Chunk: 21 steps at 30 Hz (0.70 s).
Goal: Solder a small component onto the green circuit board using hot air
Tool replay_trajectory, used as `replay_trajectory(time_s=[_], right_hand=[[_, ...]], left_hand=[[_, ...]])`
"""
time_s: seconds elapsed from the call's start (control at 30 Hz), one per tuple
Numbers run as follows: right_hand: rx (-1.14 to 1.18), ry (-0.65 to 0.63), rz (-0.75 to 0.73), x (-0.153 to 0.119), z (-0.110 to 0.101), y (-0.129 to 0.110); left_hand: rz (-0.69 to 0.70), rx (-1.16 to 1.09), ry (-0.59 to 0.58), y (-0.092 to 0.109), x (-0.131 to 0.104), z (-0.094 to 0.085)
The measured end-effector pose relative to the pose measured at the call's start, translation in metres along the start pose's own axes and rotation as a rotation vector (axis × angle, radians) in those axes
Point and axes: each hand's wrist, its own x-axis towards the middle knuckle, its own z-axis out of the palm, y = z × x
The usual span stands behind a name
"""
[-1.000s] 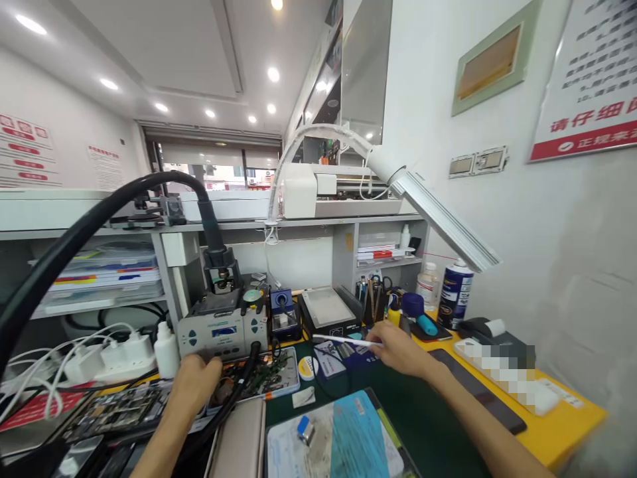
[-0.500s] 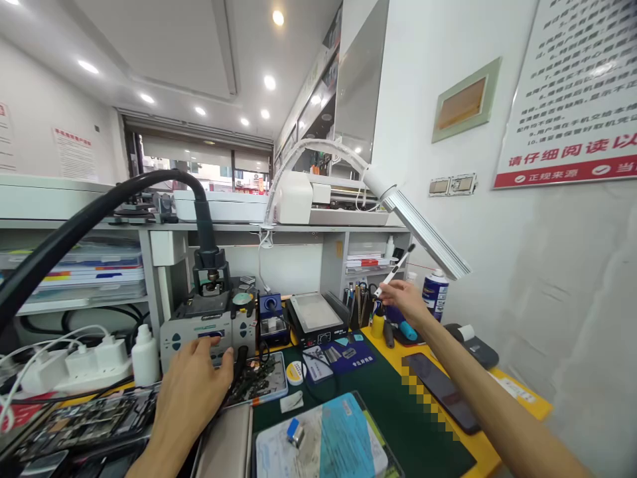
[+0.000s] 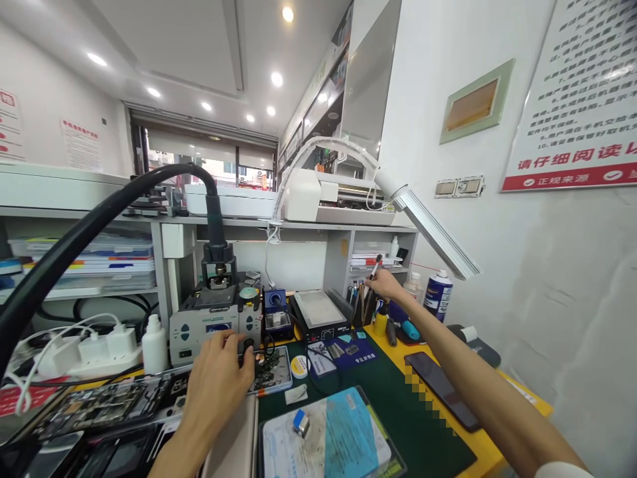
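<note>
A long workbench [image 3: 502,425] runs across in front of you, yellow at its right edge, with a dark green mat [image 3: 418,425] over the near middle. Above it a thick black hose [image 3: 99,219] arcs from the near left to the grey rework station [image 3: 216,322] at the far centre-left. A white desk lamp [image 3: 432,229] slants down from the shelf on the right. Just right of the station stand a small blue soldering unit [image 3: 273,309] and a black hot plate [image 3: 318,311].

Your right arm stretches far to the right, and your right hand [image 3: 383,284] is closed in a pinch on a thin white pen-like tool [image 3: 374,267], held tip-up and tilted, just above the tool holder [image 3: 362,307] crowded with other implements. A blue spray can [image 3: 438,295] stands just right of it.

Your left hand [image 3: 216,382] rests near the centre, fingers loosely curled over the black cable [image 3: 247,346] at the station's front; whether it truly grips the cable, you cannot tell. A dark phone [image 3: 438,388] lies on the yellow surface at the right.
</note>
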Motion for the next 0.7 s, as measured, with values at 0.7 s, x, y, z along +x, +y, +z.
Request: replay_trajectory(time_s=[0.7], right_hand=[[-0.060,-0.113,-0.035,0.010,-0.013,0.003]], left_hand=[[0.136,-0.378,-0.366,0.018,-0.008,-0.013]])
